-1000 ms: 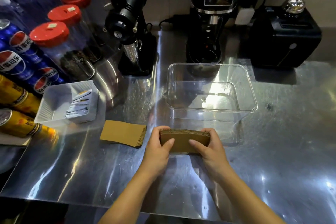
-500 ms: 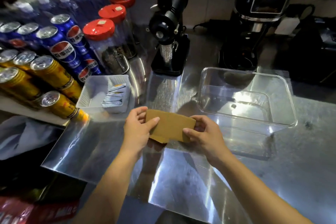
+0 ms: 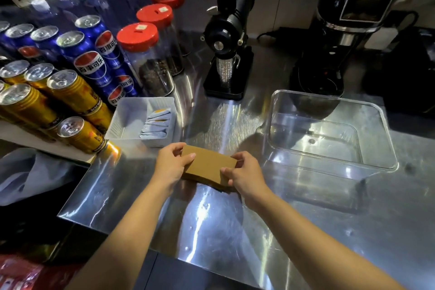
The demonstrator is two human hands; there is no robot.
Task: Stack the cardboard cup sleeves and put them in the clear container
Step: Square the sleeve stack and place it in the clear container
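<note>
Your stack of cardboard cup sleeves (image 3: 207, 166) sits at the centre of the frame, held between your two hands: your left hand (image 3: 170, 165) pinches its left end with the thumb on top, and your right hand (image 3: 244, 175) grips its right end the same way. Its lower edge lies on or just above the steel surface (image 3: 211, 231); I cannot tell which. How many sleeves are in it cannot be counted from here. The one clear container (image 3: 329, 132) stands to the right of the stack, near but apart, open-topped and with nothing inside; the strip of surface between it and your right hand is bare. The surface's near-left edge runs diagonally just below your left forearm, so room is tight on that side. Half a second ago the stack was tilted up in your hands; it now lies lower and flatter, and a second ago a separate pile lay to the left of your hands, which no longer shows apart. Just beyond your left hand is one white tray (image 3: 127, 125) of sachets. Behind it stand three red-lidded jars (image 3: 141, 54), with blue cans (image 3: 94, 54) and gold cans (image 3: 70, 92) at the left of the frame. Two black coffee machines stand along the top: a grinder (image 3: 228, 37) at centre and a larger one (image 3: 348, 19) at upper right.
</note>
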